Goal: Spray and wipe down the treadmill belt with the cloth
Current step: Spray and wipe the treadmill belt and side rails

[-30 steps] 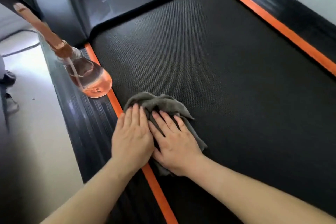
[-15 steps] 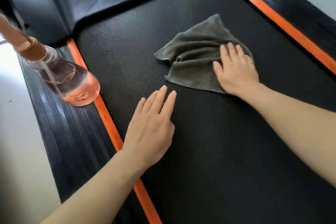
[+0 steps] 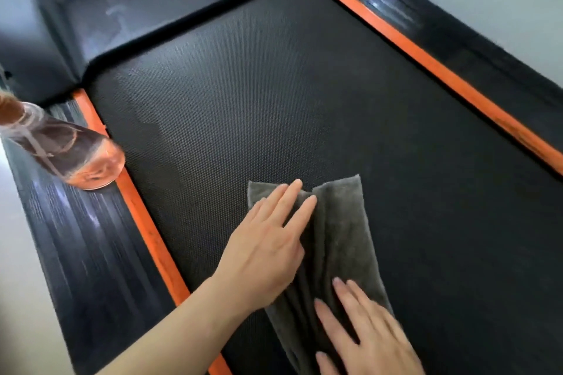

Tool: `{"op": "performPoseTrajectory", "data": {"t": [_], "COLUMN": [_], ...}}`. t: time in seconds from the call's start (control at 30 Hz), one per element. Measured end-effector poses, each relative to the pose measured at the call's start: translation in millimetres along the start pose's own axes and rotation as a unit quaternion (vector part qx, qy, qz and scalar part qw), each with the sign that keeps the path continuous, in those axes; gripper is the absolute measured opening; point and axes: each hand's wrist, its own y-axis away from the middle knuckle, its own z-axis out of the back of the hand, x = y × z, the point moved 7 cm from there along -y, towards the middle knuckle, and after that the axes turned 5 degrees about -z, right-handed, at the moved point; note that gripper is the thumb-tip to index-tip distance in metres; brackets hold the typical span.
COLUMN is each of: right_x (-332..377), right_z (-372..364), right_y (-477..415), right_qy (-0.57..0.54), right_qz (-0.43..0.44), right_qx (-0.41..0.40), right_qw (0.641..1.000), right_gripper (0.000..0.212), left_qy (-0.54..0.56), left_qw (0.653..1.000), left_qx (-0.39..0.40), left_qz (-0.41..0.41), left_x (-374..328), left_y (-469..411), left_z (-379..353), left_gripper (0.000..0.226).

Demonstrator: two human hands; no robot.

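Grey cloth [image 3: 344, 237] pinned flat under straight, slightly spread fingers [image 3: 286, 195]; left hand [image 3: 265, 253] presses its far end, right hand [image 3: 368, 338] its near end; cloth lies lengthwise on the treadmill belt [image 3: 274, 100]; spray bottle [image 3: 76, 149] stands on the left side rail [image 3: 76, 237].

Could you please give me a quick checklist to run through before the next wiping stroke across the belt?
1. Left hand flat on the grey cloth: ok.
2. Right hand flat on the cloth's near end: ok.
3. Cloth stretched out on the treadmill belt: ok.
4. Spray bottle stands on the left side rail, off the belt: ok.
5. Belt damp enough ahead: cannot tell.
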Motion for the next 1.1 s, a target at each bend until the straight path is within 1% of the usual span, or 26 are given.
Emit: {"op": "performPoseTrajectory", "data": {"t": [0.07,0.1,0.2,0.27,0.33,0.4,0.47,0.5,0.53,0.57,0.63,0.67,0.7,0.73,0.77,0.83,0.9,0.93,1.0,1.03,1.1], "right_x": [-10,-17,-42,-56,-67,-73,-76,-78,-80,-83,-86,-88,-90,-94,-99,-112,-125,-130,-136,-137,-133], "right_z": [26,36,46,37,36,45,53,56,56,57,61,64,69,76,87,114,138,149,168,176,177], "right_y": [-6,-20,-62,-80,-90,-99,-113,-121,-128,-135,-147,-152,-156,-159,-160,-155,-148,-145,-136,-129,-114], "right_qy": [-0.039,-0.043,0.012,0.034,0.028,-0.004,-0.029,-0.033,-0.036,-0.043,-0.049,-0.05,-0.062,-0.086,-0.116,-0.177,-0.229,-0.246,-0.267,-0.267,-0.248], "right_qz": [0.021,0.022,0.017,0.017,0.009,-0.007,-0.02,-0.03,-0.044,-0.06,-0.085,-0.091,-0.096,-0.1,-0.109,-0.132,-0.151,-0.157,-0.155,-0.146,-0.12], "right_qx": [-0.066,-0.074,-0.051,-0.013,0.006,-0.013,-0.046,-0.052,-0.048,-0.04,-0.008,0.001,-0.007,-0.033,-0.08,-0.2,-0.296,-0.327,-0.363,-0.373,-0.361], "right_qw": [0.997,0.996,0.998,0.999,1.0,1.0,0.998,0.998,0.997,0.996,0.995,0.995,0.993,0.991,0.984,0.955,0.915,0.899,0.879,0.877,0.891], "right_gripper": [0.054,0.053,0.061,0.066,0.067,0.063,0.06,0.059,0.056,0.05,0.028,0.017,0.01,0.006,0.005,0.007,0.006,0.005,0.005,0.009,0.016], "left_qy": [0.002,0.008,0.026,0.024,0.042,0.078,0.099,0.103,0.101,0.09,0.058,0.053,0.06,0.074,0.089,0.121,0.135,0.135,0.125,0.121,0.104], "left_qw": [1.0,1.0,0.996,0.993,0.991,0.984,0.964,0.955,0.95,0.95,0.955,0.958,0.959,0.959,0.956,0.939,0.922,0.917,0.914,0.913,0.925], "left_qx": [0.0,-0.005,-0.014,0.008,0.005,-0.051,-0.121,-0.131,-0.119,-0.089,-0.028,-0.015,-0.018,-0.04,-0.078,-0.178,-0.268,-0.297,-0.334,-0.346,-0.336], "left_qz": [0.012,0.027,0.09,0.112,0.125,0.151,0.214,0.246,0.271,0.285,0.29,0.283,0.275,0.27,0.269,0.267,0.244,0.228,0.194,0.177,0.144], "left_x": [-3,-2,-1,-1,0,8,27,38,48,55,61,62,62,63,64,65,67,66,62,56,46], "left_y": [-9,-12,6,27,39,37,29,22,17,11,2,-1,-4,-6,-7,-6,-8,-10,-14,-14,-8], "left_z": [-2,-1,0,-7,-7,3,13,16,17,16,14,14,18,24,33,57,84,97,121,131,135], "left_gripper": [0.059,0.056,0.049,0.055,0.056,0.047,0.041,0.042,0.044,0.043,0.029,0.02,0.014,0.01,0.007,0.003,0.009,0.016,0.028,0.028,0.021]}}
